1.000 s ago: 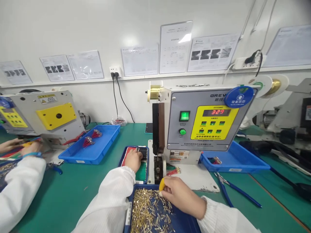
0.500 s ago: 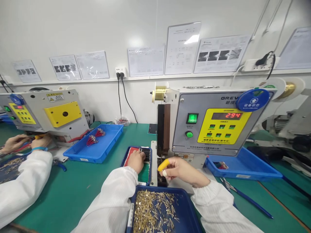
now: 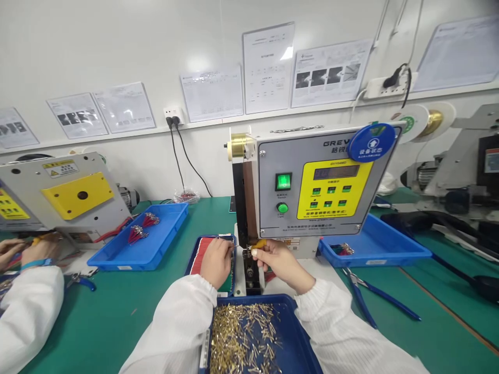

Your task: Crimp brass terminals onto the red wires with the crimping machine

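My right hand (image 3: 278, 262), a yellow finger cot on its forefinger, is pinched shut at the press point (image 3: 249, 254) of the grey crimping machine (image 3: 307, 182); what it pinches is too small to name. My left hand (image 3: 216, 262) is closed over the small dark blue tray (image 3: 193, 254) of red and black wires and holds a thin wire toward the press point. A blue tray (image 3: 300, 337) full of loose gold terminals (image 3: 241, 337) lies nearest me, under both white sleeves.
A blue tray (image 3: 156, 246) with red wire bundles sits at left, another blue tray (image 3: 390, 249) at right. Blue-handled pliers (image 3: 374, 301) lie on the green mat. A co-worker's hands (image 3: 27, 252) are at a second machine (image 3: 66, 197) far left.
My right hand rose from the terminal tray to the machine's press point. My left hand lifted slightly toward the same spot with a wire. The machine's red counter reads blank now.
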`<action>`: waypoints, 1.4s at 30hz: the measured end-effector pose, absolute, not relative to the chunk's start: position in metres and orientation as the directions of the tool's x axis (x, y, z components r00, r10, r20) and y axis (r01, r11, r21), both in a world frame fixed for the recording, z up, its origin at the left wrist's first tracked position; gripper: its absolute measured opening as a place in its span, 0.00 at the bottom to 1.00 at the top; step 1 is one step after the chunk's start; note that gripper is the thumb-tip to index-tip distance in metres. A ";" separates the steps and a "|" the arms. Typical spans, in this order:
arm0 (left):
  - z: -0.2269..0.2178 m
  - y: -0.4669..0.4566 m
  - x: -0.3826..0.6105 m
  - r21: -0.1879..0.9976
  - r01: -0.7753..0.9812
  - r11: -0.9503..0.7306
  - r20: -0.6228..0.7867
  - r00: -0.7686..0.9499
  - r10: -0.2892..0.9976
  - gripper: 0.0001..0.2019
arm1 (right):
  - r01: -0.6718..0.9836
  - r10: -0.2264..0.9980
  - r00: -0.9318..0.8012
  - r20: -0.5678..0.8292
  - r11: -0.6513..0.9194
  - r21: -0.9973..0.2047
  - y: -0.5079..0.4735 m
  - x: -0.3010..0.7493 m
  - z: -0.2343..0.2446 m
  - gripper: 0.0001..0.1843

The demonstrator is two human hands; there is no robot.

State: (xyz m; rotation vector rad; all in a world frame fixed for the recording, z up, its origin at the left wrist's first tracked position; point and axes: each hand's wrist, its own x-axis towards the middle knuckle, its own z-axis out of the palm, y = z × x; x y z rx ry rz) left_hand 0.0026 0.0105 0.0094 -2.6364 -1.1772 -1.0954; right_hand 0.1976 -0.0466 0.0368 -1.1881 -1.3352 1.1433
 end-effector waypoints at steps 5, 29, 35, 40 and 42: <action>0.015 -0.007 0.012 0.194 0.576 -0.794 0.724 0.462 0.512 0.10 | 0.084 0.993 -0.068 0.099 0.104 -0.991 -0.045 0.199 0.035 0.12; 0.015 -0.009 0.012 0.227 0.573 -0.787 0.726 0.439 0.529 0.10 | 0.088 0.995 -0.036 0.094 0.096 -0.991 -0.044 0.197 0.031 0.18; 0.016 -0.010 0.012 0.228 0.566 -0.792 0.733 0.436 0.523 0.10 | 0.090 0.994 -0.042 0.101 0.104 -0.990 -0.044 0.197 0.029 0.18; 0.016 -0.010 0.011 0.232 0.568 -0.790 0.726 0.439 0.529 0.10 | 0.106 0.994 -0.046 0.104 0.108 -0.988 -0.044 0.196 0.029 0.17; 0.016 -0.010 0.011 0.231 0.570 -0.789 0.726 0.439 0.530 0.10 | 0.119 0.993 -0.053 0.103 0.108 -0.987 -0.044 0.197 0.030 0.16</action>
